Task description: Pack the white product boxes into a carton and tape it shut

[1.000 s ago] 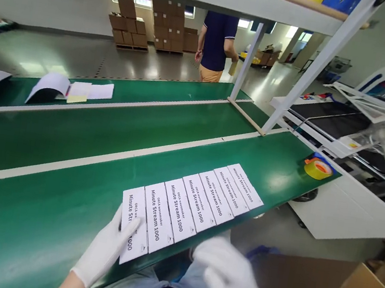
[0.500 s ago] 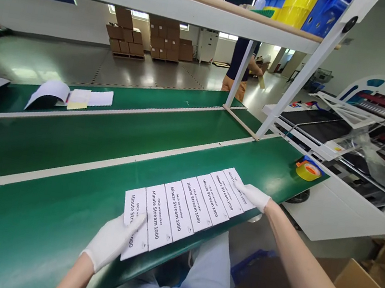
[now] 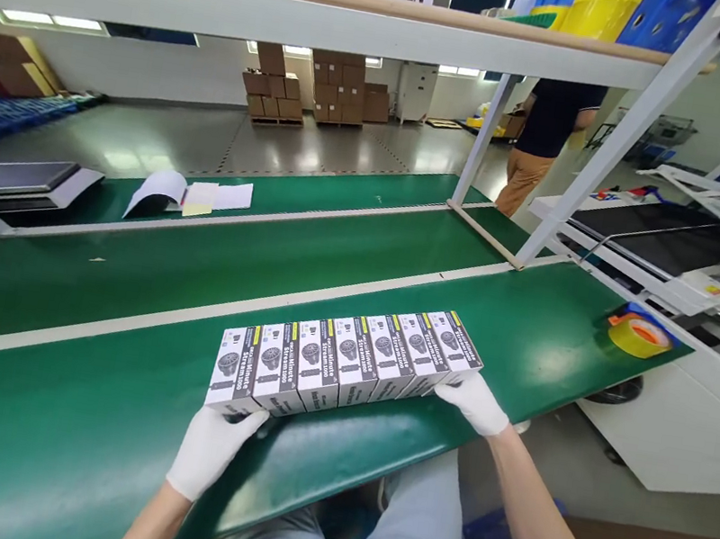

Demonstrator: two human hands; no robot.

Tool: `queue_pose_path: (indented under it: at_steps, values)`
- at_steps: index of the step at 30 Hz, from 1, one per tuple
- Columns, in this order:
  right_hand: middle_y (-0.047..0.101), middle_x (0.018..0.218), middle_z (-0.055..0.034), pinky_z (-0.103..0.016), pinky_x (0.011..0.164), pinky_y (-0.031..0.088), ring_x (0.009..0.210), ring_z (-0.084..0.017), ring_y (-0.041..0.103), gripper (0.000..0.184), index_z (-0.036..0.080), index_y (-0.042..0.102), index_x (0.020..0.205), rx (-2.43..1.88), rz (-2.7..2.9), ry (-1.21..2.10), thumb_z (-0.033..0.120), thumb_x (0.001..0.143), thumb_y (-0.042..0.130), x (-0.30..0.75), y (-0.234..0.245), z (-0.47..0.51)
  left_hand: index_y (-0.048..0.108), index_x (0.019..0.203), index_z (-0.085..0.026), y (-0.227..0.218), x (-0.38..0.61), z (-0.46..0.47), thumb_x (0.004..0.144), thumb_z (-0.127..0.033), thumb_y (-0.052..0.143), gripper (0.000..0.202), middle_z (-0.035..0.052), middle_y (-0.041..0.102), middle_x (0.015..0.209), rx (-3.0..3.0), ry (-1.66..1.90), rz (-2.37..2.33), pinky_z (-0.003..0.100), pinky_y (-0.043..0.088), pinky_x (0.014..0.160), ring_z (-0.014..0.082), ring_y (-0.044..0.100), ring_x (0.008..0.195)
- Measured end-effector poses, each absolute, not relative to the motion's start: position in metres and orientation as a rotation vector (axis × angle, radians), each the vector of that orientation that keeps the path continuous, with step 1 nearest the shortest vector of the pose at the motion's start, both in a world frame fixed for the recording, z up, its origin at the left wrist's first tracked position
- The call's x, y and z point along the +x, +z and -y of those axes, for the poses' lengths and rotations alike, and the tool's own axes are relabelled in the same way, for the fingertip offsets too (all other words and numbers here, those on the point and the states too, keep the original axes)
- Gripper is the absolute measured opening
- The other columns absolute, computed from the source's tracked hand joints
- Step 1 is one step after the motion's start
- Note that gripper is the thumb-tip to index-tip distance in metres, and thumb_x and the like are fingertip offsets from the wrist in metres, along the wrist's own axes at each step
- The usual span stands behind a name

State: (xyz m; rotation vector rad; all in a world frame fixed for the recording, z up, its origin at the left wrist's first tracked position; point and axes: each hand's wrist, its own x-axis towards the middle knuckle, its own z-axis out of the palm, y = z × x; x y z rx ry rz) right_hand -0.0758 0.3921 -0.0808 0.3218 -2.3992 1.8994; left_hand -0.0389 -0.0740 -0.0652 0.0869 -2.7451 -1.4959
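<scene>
The row of white boxes is now turned over: the plain lettered faces, seen on top before, are replaced there by faces printed with product pictures. A bare strip of green table is left between the row and the near edge. The thumb of the left hand is no longer laid across a top face; the near side of the end box is touched instead. The right hand (held off the boxes a second ago) is now set against the other end's near corner.
</scene>
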Motion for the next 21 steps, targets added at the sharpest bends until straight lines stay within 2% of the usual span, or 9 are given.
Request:
queue_pose_path:
  at_steps: [4,10,17,21]
  values:
    - [0.071,0.130,-0.0138,-0.052,0.119,0.046,0.124,-0.033,0.066,0.048,0.016,0.076,0.122,0.343,2.409,1.939,0.049,0.087,0.080,-0.075,-0.081,-0.398,0.075,0.105,-0.017,-0.069,-0.040,0.074,0.083,-0.054,0.072,0.043,0.0093,0.077,0.112,-0.004,-1.635,2.652,0.042,0.056,0.109,0.0345,0.065,0.125]
    - [0.058,0.151,-0.0135,-0.049,0.126,0.037,0.143,-0.032,0.052,0.060,0.018,0.068,0.133,0.316,2.347,1.914,0.053,0.086,0.081,-0.073,-0.088,-0.403,0.069,0.126,-0.015,-0.089,-0.043,0.073,0.082,-0.051,0.074,0.057,0.0120,0.073,0.125,0.023,-1.648,2.498,0.044,0.051,0.116,0.0316,0.065,0.126]
    - [0.066,0.138,-0.0179,-0.051,0.123,0.040,0.135,-0.036,0.059,0.068,0.016,0.069,0.127,0.104,2.424,1.734,0.068,0.083,0.073,-0.080,-0.120,-0.400,0.072,0.120,-0.014,-0.099,-0.043,0.067,0.078,-0.058,0.075,0.061,0.0116,0.074,0.124,0.165,-1.695,2.506,0.042,0.057,0.108,0.0320,0.070,0.119]
    - [0.067,0.137,-0.0174,-0.050,0.117,0.047,0.131,-0.036,0.062,0.075,0.014,0.065,0.133,-0.079,2.571,1.574,0.069,0.082,0.068,-0.074,-0.102,-0.400,0.074,0.122,-0.016,-0.074,-0.044,0.072,0.075,-0.059,0.078,0.064,0.0096,0.074,0.126,0.249,-1.501,2.641,0.040,0.058,0.105,0.0338,0.068,0.122]
